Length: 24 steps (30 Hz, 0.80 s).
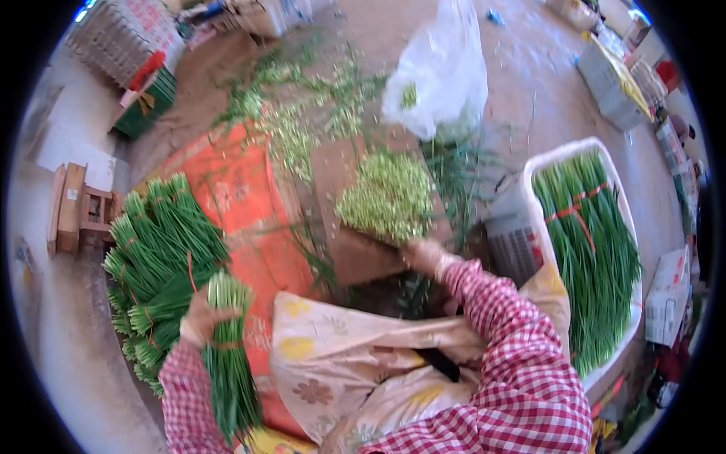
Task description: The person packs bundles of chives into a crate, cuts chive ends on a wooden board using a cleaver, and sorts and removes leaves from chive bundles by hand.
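My left hand (pixel 203 314) is wrapped round a tied bundle of garlic chives (pixel 233 363), its pale cut ends pointing up and its green leaves hanging down. More tied bundles of garlic chives (pixel 162 265) lie stacked just beyond that hand. My right hand (pixel 425 256) is closed at the near edge of a brown board (pixel 340 253). On the board sits a heap of chopped pale-green stem ends (pixel 389 195), touching or almost touching my right fingers. A dark thin edge runs along the heap's near side; what my right hand grips is not clear.
A white crate (pixel 635 303) full of tied green chives stands at my right. An orange sheet (pixel 242 197) lies left of the board. Beyond are scattered trimmings (pixel 291 140) and a clear plastic bag (pixel 442 72). A wooden stool (pixel 79 208) and green crate (pixel 147 106) stand left.
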{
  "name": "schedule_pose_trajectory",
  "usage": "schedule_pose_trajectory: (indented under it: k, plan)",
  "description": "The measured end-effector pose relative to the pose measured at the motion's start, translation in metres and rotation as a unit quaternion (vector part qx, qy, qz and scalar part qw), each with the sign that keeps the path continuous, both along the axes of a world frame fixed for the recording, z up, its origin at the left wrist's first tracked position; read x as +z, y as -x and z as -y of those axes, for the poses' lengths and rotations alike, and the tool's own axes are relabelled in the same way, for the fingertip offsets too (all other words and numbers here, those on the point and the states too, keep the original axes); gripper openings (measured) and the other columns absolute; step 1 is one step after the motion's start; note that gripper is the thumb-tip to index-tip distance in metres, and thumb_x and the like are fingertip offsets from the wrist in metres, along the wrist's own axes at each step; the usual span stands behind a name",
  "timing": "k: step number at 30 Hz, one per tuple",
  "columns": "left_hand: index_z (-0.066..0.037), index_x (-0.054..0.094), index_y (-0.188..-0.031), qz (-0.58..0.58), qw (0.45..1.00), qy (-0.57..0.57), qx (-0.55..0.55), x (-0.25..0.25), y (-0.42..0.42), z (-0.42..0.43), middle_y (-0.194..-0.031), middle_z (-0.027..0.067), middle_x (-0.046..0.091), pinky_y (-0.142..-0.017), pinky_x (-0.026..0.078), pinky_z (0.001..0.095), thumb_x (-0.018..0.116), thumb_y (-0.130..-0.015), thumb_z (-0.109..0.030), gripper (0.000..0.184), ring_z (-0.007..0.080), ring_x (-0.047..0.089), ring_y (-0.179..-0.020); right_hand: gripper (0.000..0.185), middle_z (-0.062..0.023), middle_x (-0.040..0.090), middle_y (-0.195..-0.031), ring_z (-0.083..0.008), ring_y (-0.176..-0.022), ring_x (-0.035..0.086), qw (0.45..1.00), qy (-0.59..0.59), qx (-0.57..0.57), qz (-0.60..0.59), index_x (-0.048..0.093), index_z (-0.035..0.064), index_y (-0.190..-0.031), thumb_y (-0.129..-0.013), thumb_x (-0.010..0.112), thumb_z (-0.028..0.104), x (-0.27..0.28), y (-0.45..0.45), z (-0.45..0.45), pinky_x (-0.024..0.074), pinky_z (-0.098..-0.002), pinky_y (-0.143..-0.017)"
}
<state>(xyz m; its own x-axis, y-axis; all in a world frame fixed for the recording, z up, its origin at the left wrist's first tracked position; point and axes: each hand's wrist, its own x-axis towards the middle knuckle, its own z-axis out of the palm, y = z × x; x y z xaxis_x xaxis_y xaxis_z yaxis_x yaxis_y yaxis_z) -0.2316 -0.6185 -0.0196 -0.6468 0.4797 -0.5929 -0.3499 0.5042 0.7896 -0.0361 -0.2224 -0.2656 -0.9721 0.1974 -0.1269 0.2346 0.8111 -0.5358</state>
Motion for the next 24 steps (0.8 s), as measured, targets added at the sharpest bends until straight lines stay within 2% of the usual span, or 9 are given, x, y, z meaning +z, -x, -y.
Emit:
schedule_pose_trajectory:
  k: [1, 2, 3, 5, 9, 14, 16, 21, 24]
  plan:
    - [-0.004, 0.053, -0.121, -0.05, 0.996, -0.039, -0.064, -0.028, 0.02, 0.0, -0.11, 0.0056, 0.063, -0.09, 0.049, 0.0362, 0.076, -0.067, -0.007, 0.059, 0.0181, 0.06, -0.101, 0.024, -0.0163, 0.064, -0.079, -0.0378, -0.071, 0.063, 0.995, -0.034, -0.078, 0.043, 0.061, 0.0095, -0.089, -0.087, 0.054, 0.032, -0.003, 0.001, -0.012, 0.0503, -0.0481, -0.063]
    - [-0.004, 0.051, -0.124, -0.121, 0.983, 0.045, -0.13, -0.028, 0.03, -0.017, -0.112, 0.0062, 0.063, -0.091, 0.048, 0.0352, 0.077, -0.067, -0.007, 0.063, 0.0176, 0.059, -0.103, 0.026, -0.0193, 0.063, -0.079, -0.0393, -0.072, 0.062, 0.993, -0.081, -0.079, 0.025, 0.058, 0.0071, -0.092, -0.088, 0.053, 0.032, -0.009, -0.001, -0.025, 0.0497, -0.0495, -0.064]
    - [-0.003, 0.05, -0.126, -0.225, 0.937, 0.143, -0.226, -0.036, 0.041, -0.033, -0.11, 0.0075, 0.063, -0.091, 0.047, 0.0336, 0.078, -0.067, -0.009, 0.066, 0.0178, 0.059, -0.102, 0.027, -0.0215, 0.063, -0.08, -0.0413, -0.074, 0.062, 0.979, -0.023, -0.199, 0.033, 0.056, 0.005, -0.095, -0.089, 0.053, 0.031, 0.015, 0.005, -0.028, 0.049, -0.0511, -0.066]
    - [-0.003, 0.052, -0.122, -0.305, 0.908, 0.096, -0.271, -0.049, 0.041, -0.08, -0.108, 0.0091, 0.064, -0.089, 0.047, 0.0341, 0.08, -0.066, -0.017, 0.065, 0.0209, 0.06, -0.098, 0.027, -0.0222, 0.064, -0.083, -0.0415, -0.079, 0.063, 0.955, 0.025, -0.296, 0.013, 0.055, 0.0046, -0.102, -0.089, 0.056, 0.028, 0.037, 0.004, -0.031, 0.0489, -0.0497, -0.07]
    - [-0.006, 0.059, -0.109, -0.275, 0.883, 0.215, -0.314, -0.099, 0.018, -0.171, -0.103, 0.0139, 0.064, -0.086, 0.048, 0.0388, 0.081, -0.062, -0.036, 0.06, 0.0305, 0.062, -0.096, 0.025, -0.0202, 0.064, -0.078, -0.0394, -0.076, 0.063, 0.906, 0.122, -0.4, -0.061, 0.056, 0.0038, -0.1, -0.088, 0.059, 0.025, 0.069, -0.008, -0.004, 0.0492, -0.0443, -0.068]
    - [-0.004, 0.059, -0.106, -0.264, 0.831, 0.391, -0.295, -0.193, -0.048, -0.239, -0.099, 0.0135, 0.066, -0.082, 0.051, 0.0379, 0.085, -0.057, -0.043, 0.068, 0.0276, 0.065, -0.092, 0.021, -0.0189, 0.062, -0.074, -0.0376, -0.068, 0.063, 0.902, 0.177, -0.388, -0.068, 0.057, 0.0032, -0.094, -0.087, 0.06, 0.023, 0.084, -0.047, 0.029, 0.0482, -0.0433, -0.06]
    - [-0.003, 0.057, -0.107, -0.257, 0.833, 0.398, -0.285, -0.198, -0.048, -0.244, -0.099, 0.0134, 0.066, -0.082, 0.051, 0.0378, 0.086, -0.055, -0.046, 0.074, 0.0271, 0.065, -0.093, 0.019, -0.0186, 0.061, -0.072, -0.0373, -0.065, 0.062, 0.908, 0.19, -0.369, -0.056, 0.057, 0.0034, -0.092, -0.088, 0.06, 0.021, 0.09, -0.055, 0.032, 0.0476, -0.0439, -0.057]
    - [-0.001, 0.041, -0.117, -0.268, 0.803, 0.467, -0.255, -0.203, -0.057, -0.257, -0.104, 0.0127, 0.063, -0.081, 0.052, 0.0367, 0.088, -0.049, -0.051, 0.096, 0.0266, 0.063, -0.099, 0.014, -0.0156, 0.058, -0.068, -0.0349, -0.061, 0.061, 0.979, 0.007, -0.184, -0.083, 0.053, 0.0062, -0.082, -0.087, 0.058, 0.018, 0.12, -0.044, 0.025, 0.0468, -0.0455, -0.052]
    - [-0.003, 0.044, -0.116, -0.288, 0.794, 0.487, -0.223, -0.208, -0.062, -0.262, -0.103, 0.0116, 0.064, -0.081, 0.052, 0.0365, 0.088, -0.05, -0.049, 0.091, 0.0263, 0.064, -0.097, 0.015, -0.0132, 0.057, -0.067, -0.0317, -0.059, 0.06, 0.989, -0.068, -0.108, -0.077, 0.051, 0.0078, -0.081, -0.088, 0.056, 0.021, 0.111, -0.039, 0.021, 0.0481, -0.0436, -0.05]
